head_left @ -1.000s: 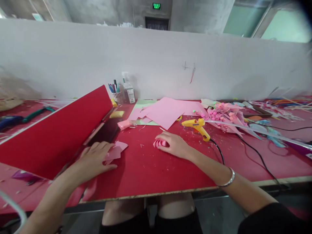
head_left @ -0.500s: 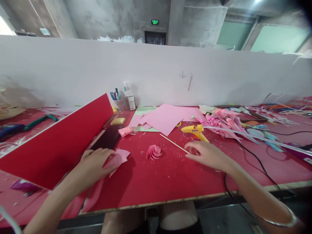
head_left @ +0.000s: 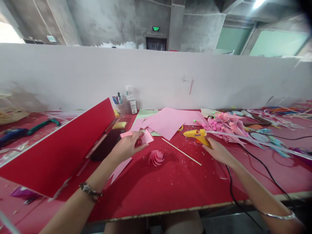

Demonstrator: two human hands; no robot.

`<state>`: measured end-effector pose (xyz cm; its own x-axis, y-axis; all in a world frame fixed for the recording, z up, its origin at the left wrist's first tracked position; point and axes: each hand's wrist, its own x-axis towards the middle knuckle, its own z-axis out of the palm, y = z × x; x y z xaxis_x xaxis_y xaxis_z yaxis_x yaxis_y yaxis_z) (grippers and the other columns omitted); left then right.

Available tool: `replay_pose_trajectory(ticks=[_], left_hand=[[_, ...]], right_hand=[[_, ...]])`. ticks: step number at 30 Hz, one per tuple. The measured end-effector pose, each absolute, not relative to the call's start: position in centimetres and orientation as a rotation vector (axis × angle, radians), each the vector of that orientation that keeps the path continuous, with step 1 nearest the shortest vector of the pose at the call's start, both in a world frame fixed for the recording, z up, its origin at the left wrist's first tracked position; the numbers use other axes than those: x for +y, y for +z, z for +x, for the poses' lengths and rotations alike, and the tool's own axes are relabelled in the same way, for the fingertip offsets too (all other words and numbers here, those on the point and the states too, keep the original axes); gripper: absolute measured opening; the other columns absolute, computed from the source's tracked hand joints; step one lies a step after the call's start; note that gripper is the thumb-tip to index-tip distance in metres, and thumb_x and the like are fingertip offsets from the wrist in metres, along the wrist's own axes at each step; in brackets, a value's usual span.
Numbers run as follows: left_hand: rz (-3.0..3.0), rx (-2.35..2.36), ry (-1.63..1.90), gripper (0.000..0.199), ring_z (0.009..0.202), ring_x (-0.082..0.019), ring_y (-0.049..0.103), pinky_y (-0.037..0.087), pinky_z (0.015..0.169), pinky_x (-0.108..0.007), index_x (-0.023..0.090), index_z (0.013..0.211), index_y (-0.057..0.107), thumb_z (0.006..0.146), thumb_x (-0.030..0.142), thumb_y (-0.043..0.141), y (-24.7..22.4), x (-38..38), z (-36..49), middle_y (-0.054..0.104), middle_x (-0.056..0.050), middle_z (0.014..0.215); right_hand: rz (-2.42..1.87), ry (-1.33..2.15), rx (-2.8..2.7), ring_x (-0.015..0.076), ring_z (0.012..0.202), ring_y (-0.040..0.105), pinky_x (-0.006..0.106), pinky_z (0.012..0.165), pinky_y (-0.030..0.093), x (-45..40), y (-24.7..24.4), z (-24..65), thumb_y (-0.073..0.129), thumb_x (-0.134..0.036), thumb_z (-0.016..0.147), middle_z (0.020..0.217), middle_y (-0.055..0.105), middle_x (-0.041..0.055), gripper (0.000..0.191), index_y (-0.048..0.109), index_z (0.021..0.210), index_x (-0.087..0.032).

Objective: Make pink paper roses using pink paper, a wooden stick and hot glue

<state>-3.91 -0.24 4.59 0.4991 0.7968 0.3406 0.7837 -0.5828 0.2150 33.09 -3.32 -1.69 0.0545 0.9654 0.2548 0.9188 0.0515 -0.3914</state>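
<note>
My left hand [head_left: 128, 145] is closed on a folded piece of pink paper [head_left: 147, 136], which shows past the fingertips; part of it is hidden behind the fingers. Below that wrist lies another pink paper piece [head_left: 120, 169]. My right hand [head_left: 217, 150] wraps around the handle of a yellow glue gun [head_left: 195, 133], its nozzle pointing left and a clear glue stick [head_left: 253, 140] trailing from its back. Between the hands, a pink spiral paper flower [head_left: 156, 158] sits on the red table. To its right a thin wooden stick [head_left: 181, 151] lies slanted.
A red board [head_left: 60, 149] leans at left beside a dark flat object [head_left: 103, 146]. Pink sheets [head_left: 168, 122] lie at the back, with a pen cup [head_left: 120, 108] and a bottle [head_left: 132, 103]. Pink decorated bundles [head_left: 225, 125] and a black cable [head_left: 258, 163] are at right.
My left hand has moved up and right, lifting a pink paper piece. My right hand has left the wooden stick and taken hold of the glue gun's handle.
</note>
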Motion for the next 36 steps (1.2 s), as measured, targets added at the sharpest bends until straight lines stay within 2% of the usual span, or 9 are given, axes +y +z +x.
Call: replay_pose_trajectory(ticks=[3,6,9,11,14,19,27,31,36], left_hand=[[2.765,1.433,0.699,0.047,0.062,-0.016,0.059,0.044,0.055,-0.023,0.012,0.113,0.042,0.081,0.047,0.037,3.1,0.5,-4.1,0.062,-0.007,0.081],[2.914,1.365,0.811,0.045,0.068,-0.018,0.061,0.045,0.058,-0.025,0.011,0.113,0.042,0.083,0.044,0.037,1.8,0.8,-4.7,0.062,-0.012,0.091],[2.981,1.338,0.858,0.037,0.07,-0.019,0.062,0.046,0.061,-0.025,0.011,0.108,0.045,0.084,0.038,0.038,1.4,0.7,-4.8,0.064,-0.01,0.082],[2.942,1.333,0.819,0.031,0.07,-0.018,0.061,0.046,0.062,-0.025,0.012,0.105,0.047,0.083,0.034,0.04,1.6,0.6,-4.5,0.064,-0.007,0.077],[2.796,1.341,0.715,0.023,0.069,-0.016,0.06,0.046,0.061,-0.024,0.015,0.092,0.052,0.082,0.033,0.041,2.0,0.3,-3.9,0.063,-0.005,0.077],[2.548,1.402,0.727,0.024,0.063,-0.013,0.059,0.045,0.059,-0.021,0.016,0.082,0.051,0.082,0.038,0.042,2.2,0.2,-3.7,0.063,-0.003,0.074],[2.374,1.341,0.787,0.019,0.074,-0.016,0.059,0.046,0.065,-0.024,0.017,0.086,0.05,0.08,0.032,0.042,1.5,0.0,-3.5,0.062,-0.003,0.082],[2.222,1.247,0.96,0.011,0.071,-0.013,0.057,0.046,0.065,-0.023,0.016,0.081,0.048,0.078,0.024,0.041,1.3,0.0,-3.1,0.058,-0.003,0.081],[2.113,1.206,1.005,0.011,0.073,-0.013,0.056,0.046,0.067,-0.025,0.017,0.087,0.047,0.076,0.02,0.045,0.2,0.6,-3.1,0.056,-0.002,0.081]], right_hand=[[-1.884,0.135,-1.852,0.0249,0.093,0.056,0.035,0.076,0.042,-3.0,-2.0,32.6,0.037,-0.027,0.08,0.1,0.058,0.0149,0.03,0.046,0.105,-0.014],[-1.81,0.145,-1.808,0.024,0.091,0.055,0.034,0.074,0.043,-2.7,-0.7,32.3,0.036,-0.03,0.081,0.098,0.058,0.0133,0.03,0.042,0.106,-0.015],[-1.709,0.149,-1.741,0.0209,0.073,0.056,0.031,0.063,0.043,-2.2,1.5,31.3,0.037,-0.035,0.08,0.083,0.057,0.0072,0.024,0.043,0.098,-0.019],[-1.633,0.154,-1.699,0.0175,0.058,0.052,0.028,0.054,0.04,-1.9,2.7,29.8,0.037,-0.039,0.081,0.069,0.053,0.0024,0.022,0.043,0.091,-0.021],[-1.547,0.182,-1.678,0.0153,0.053,0.047,0.026,0.05,0.037,-1.5,3.1,27.1,0.036,-0.04,0.081,0.063,0.048,-0.0002,0.021,0.043,0.087,-0.021],[-1.489,0.253,-1.746,0.0133,0.054,0.047,0.024,0.052,0.036,-1.3,1.3,25.0,0.038,-0.037,0.08,0.063,0.049,-0.0005,0.02,0.044,0.085,-0.019],[-1.52,0.181,-1.753,0.0118,0.049,0.046,0.021,0.047,0.034,-2.1,0.8,25.8,0.039,-0.039,0.08,0.058,0.05,-0.0009,0.024,0.048,0.079,-0.017],[-1.663,0.106,-1.829,0.0152,0.052,0.052,0.023,0.048,0.035,-1.4,0.9,27.1,0.039,-0.039,0.079,0.06,0.056,0.0012,0.026,0.05,0.085,-0.017],[-1.91,0.097,-1.988,0.0229,0.067,0.06,0.027,0.054,0.04,-0.3,0.6,30.2,0.044,-0.041,0.076,0.072,0.063,0.0058,0.028,0.054,0.087,-0.018]])
